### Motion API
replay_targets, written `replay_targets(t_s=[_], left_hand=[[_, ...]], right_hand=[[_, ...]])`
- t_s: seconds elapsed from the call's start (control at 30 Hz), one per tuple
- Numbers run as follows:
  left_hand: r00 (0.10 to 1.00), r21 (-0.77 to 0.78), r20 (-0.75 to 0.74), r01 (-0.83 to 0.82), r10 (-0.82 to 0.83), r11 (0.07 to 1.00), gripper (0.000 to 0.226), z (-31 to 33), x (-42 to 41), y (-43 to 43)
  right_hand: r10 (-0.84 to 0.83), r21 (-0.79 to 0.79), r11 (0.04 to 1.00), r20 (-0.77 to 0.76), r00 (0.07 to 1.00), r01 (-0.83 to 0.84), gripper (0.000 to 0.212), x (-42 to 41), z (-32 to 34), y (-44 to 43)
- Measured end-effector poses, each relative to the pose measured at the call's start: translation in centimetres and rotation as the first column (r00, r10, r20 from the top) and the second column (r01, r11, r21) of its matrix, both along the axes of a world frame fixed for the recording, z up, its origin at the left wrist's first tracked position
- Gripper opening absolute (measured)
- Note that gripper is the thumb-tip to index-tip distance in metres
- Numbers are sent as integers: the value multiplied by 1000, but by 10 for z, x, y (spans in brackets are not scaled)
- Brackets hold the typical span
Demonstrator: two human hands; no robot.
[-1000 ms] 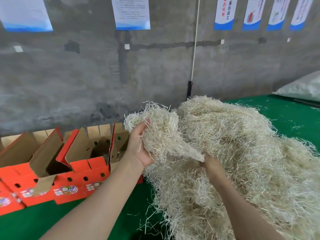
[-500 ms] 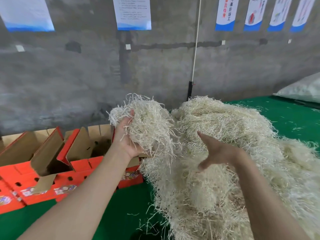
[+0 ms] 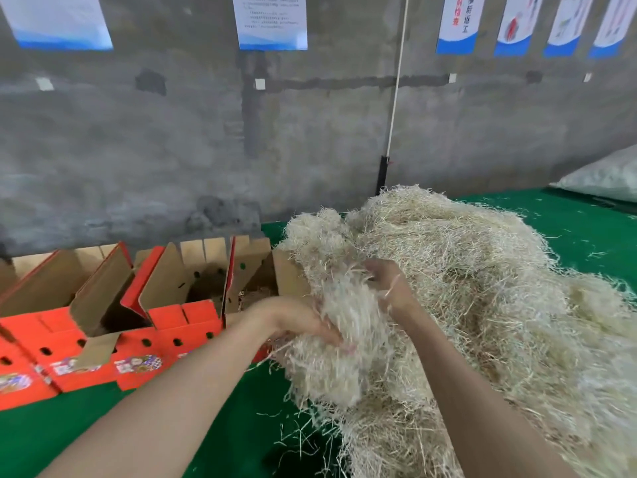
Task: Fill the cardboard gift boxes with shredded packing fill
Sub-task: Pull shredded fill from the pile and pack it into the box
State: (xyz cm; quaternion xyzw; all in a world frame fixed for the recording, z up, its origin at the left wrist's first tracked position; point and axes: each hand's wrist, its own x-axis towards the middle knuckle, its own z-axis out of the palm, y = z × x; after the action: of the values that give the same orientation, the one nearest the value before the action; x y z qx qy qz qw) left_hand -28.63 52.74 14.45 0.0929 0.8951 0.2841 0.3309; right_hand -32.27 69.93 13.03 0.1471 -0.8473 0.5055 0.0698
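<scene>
Green-covered tabletop (image 3: 103, 436). Left side: row of red cardboard gift boxes (image 3: 172, 326) standing on it side by side, touching, flaps up. Right side: big heap of pale shredded fill (image 3: 482, 305) lying across most of that half, left edge up against the last box. Loose strands (image 3: 300, 439) scattered on the green at the heap's near edge. Far right corner: white sack (image 3: 606, 181) lying flat.

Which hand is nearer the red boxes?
Left. The left hand grips a fill clump beside the red boxes; the right hand grips it farther right, against the fill pile.
</scene>
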Motion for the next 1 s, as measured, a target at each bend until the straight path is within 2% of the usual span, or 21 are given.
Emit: replay_targets(t_s=[0.07,0.13,0.17,0.2,0.23,0.27,0.3,0.33,0.37,0.4,0.47,0.53,0.6,0.67,0.73,0.8,0.87,0.9,0.93,0.97,1.0], left_hand=[[991,-161,-47,113,-122,980,51,-20,-2,13],[968,-220,-239,16,-70,975,21,-39,-7,17],[936,-168,-348,-118,53,979,10,-43,-10,14],[864,-31,-432,-300,258,953,17,-43,-12,10],[737,195,-425,-493,526,848,24,-41,-14,6],[544,464,-298,-635,784,617,26,-37,-15,2],[363,647,-55,-697,930,310,25,-32,-17,-3],[251,723,219,-691,943,17,23,-25,-17,-6],[230,732,447,-649,864,-206,20,-19,-17,-9],[267,709,613,-602,743,-369,18,-11,-16,-11],[396,682,726,-517,562,-517,21,1,-13,-16],[449,680,733,-470,511,-563,26,7,-9,-22],[487,683,728,-453,483,-572,29,11,-4,-30],[520,705,707,-468,479,-533,29,14,4,-36],[535,730,683,-490,497,-475,30,14,12,-41],[550,750,661,-501,510,-431,31,14,23,-47],[564,758,651,-514,508,-401,31,15,38,-56],[572,766,641,-522,511,-376,31,15,46,-62],[582,773,630,-529,513,-349,31,16,55,-69],[582,776,625,-536,520,-333,32,14,64,-77],[585,785,610,-537,534,-309,33,15,75,-85]], right_hand=[[67,62,996,-94,993,-61,14,4,5,-6],[58,10,998,-136,989,-57,22,6,2,-8],[55,-31,998,-134,990,-59,23,6,-1,-7],[59,-64,996,-114,992,-66,21,8,-6,-5],[60,-68,995,-92,994,-66,18,8,-12,-2],[54,-28,998,-91,994,-57,18,8,-20,1],[43,70,997,-110,993,-36,22,6,-30,6],[42,211,977,-135,990,-12,26,5,-40,10],[48,367,930,-141,989,7,27,4,-50,14],[38,506,862,-122,992,30,24,1,-62,20],[-84,705,704,-43,996,90,23,-6,-85,38],[-217,800,593,53,975,89,27,-8,-98,59],[-268,812,581,126,955,56,28,-9,-98,68],[-268,724,688,189,945,50,30,-11,-86,65],[-170,580,814,295,940,-35,51,-9,-59,51],[-47,553,821,312,949,-141,60,-1,-26,30],[0,654,750,142,990,-94,55,12,1,3],[-8,682,731,-24,1000,22,47,20,12,-12],[-28,633,758,-211,977,158,38,31,20,-27],[-56,513,822,-359,932,247,30,42,25,-41],[-75,369,893,-445,893,258,24,53,29,-54]])
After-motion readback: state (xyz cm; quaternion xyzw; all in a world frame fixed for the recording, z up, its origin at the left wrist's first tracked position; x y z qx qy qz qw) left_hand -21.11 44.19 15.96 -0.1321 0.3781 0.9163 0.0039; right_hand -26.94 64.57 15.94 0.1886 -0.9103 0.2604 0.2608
